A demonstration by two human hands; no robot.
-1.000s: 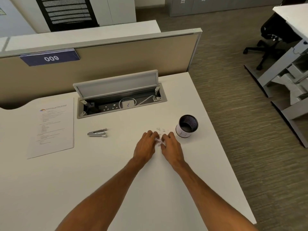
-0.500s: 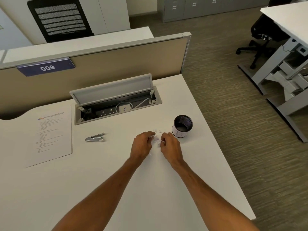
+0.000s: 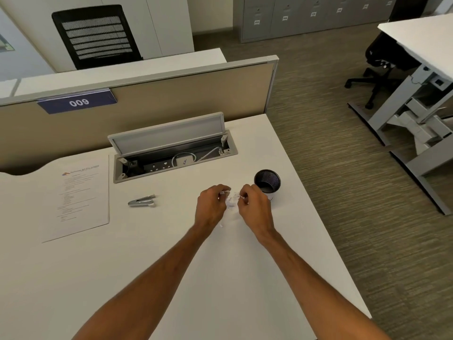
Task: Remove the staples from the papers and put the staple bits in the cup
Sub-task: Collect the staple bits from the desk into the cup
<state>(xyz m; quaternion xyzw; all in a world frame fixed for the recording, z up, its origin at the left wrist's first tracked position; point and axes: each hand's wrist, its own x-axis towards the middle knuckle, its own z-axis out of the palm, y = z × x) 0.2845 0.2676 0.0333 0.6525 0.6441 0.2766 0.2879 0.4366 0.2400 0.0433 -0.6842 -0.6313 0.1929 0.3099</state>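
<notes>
Lower left, the desk (image 3: 122, 266) is looking matt white and smooth; the remover (image 3: 141, 201) is gleaming as polished metal; the cup (image 3: 268, 176) is showing dark mesh.

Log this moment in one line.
left hand: pinching paper scrap | right hand: pinching small bit | cup: upright beside right hand | staple remover: lying unused

The pinched white bits (image 3: 230, 199) are too small to identify.

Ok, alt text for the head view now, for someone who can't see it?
Left hand and right hand each pinch small white bits on the desk beside a dark mesh cup. A metal staple remover and printed papers lie further left.
</notes>
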